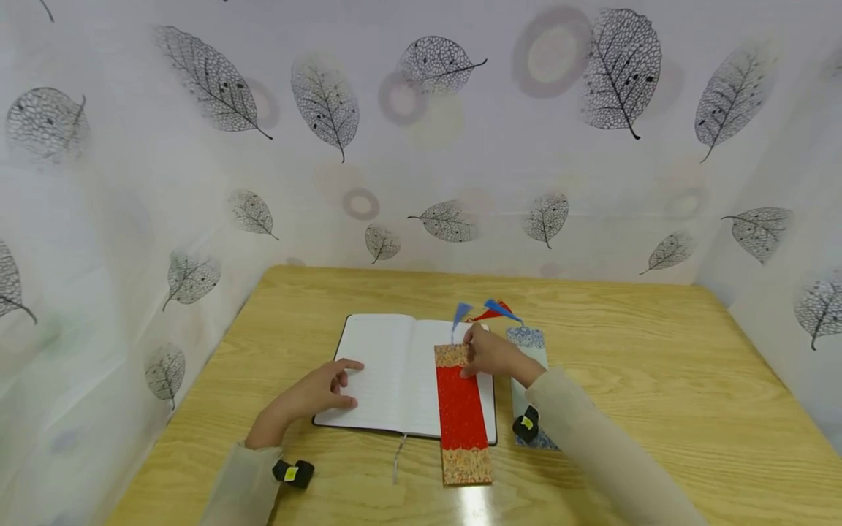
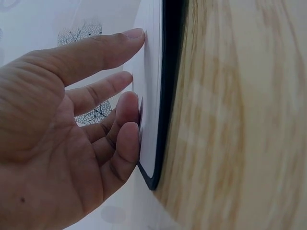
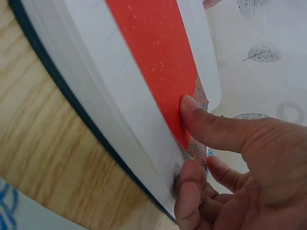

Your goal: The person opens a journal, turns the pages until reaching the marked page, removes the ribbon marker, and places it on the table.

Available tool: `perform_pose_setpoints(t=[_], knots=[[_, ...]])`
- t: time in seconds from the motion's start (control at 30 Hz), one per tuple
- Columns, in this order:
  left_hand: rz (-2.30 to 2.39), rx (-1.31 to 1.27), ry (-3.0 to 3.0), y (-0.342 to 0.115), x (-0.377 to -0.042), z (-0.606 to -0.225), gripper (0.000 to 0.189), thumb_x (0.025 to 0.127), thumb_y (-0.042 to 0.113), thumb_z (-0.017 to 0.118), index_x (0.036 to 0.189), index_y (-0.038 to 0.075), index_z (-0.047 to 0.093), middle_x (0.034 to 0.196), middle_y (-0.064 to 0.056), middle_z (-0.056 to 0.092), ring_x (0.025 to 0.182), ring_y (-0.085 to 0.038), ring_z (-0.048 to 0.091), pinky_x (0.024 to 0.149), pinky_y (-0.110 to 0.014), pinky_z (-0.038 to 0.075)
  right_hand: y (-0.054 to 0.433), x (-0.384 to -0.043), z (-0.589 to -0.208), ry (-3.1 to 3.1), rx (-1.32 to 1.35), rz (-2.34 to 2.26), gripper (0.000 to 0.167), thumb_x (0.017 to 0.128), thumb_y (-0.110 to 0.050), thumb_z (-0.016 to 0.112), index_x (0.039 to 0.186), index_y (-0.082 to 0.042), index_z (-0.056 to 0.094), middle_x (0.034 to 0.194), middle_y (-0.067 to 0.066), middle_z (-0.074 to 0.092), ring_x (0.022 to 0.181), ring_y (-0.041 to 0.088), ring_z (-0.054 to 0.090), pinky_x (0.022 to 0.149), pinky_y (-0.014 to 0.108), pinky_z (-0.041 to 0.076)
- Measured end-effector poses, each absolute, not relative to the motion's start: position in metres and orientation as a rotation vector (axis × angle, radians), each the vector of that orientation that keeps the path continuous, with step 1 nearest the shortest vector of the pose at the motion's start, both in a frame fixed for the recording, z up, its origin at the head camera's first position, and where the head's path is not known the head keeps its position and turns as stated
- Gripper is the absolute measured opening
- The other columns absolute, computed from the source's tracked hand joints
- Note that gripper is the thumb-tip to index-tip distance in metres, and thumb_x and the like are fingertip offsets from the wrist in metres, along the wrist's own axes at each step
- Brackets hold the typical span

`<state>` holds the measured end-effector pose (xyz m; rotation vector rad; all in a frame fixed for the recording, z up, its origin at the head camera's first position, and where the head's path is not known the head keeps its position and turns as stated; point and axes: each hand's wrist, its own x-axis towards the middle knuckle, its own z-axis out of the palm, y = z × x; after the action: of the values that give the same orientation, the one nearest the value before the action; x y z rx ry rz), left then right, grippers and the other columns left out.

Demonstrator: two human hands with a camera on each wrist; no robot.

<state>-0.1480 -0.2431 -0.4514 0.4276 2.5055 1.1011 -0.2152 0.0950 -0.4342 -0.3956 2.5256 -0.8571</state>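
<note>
An open notebook with blank-looking pages lies on the table. Across its right page lies a long red bookmark with patterned gold ends, its lower end reaching past the notebook's near edge. My right hand pinches the bookmark near its top right edge; the thumb presses on its face, while the other fingers are partly hidden beyond its edge. A blue tassel shows at the bookmark's top. My left hand rests on the left page's outer edge with fingertips touching the paper, fingers loosely bent.
Right of the notebook lies a pale bookmark with blue patterned ends, partly under my right forearm. A second blue tassel and a red tassel lie behind it. The notebook's ribbon hangs onto the wooden table. Leaf-print curtains surround the table.
</note>
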Motion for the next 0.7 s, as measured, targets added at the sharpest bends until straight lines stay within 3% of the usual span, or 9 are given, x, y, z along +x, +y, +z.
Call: perform_pose_setpoints(t=[0.2,0.47,0.7], knots=[[1.089,0.407,2.522,-0.241,-0.148,-0.451,0.059,0.082,0.014,0.077,0.134,0.002,0.051,0.093,-0.007,0.046,0.078,-0.015,0.043,0.065,-0.023,0.037,0.096,-0.211,-0.44,2.567,-0.382,-0.933,0.05,0.079,-0.012,0.079,0.117,-0.003,0.047,0.085,0.007,0.057,0.069,0.018,0.048,0.062,0.029,0.04],[1.086,0.436,2.574,-0.241,-0.147,-0.453,0.058,0.081,0.019,0.078,0.131,0.003,0.054,0.1,-0.01,0.049,0.08,-0.016,0.046,0.068,-0.027,0.04,0.101,-0.206,-0.444,2.537,-0.296,-1.163,0.053,0.082,-0.004,0.074,0.127,-0.002,0.046,0.112,0.017,0.055,0.08,0.019,0.056,0.069,0.032,0.048],[1.085,0.427,2.554,-0.241,-0.148,-0.453,0.058,0.081,0.016,0.078,0.132,0.003,0.054,0.101,-0.011,0.049,0.079,-0.016,0.045,0.067,-0.025,0.039,0.123,-0.211,-0.443,2.444,-0.252,-1.388,0.049,0.088,-0.004,0.064,0.135,0.003,0.048,0.115,0.023,0.055,0.086,0.022,0.058,0.072,0.033,0.051]])
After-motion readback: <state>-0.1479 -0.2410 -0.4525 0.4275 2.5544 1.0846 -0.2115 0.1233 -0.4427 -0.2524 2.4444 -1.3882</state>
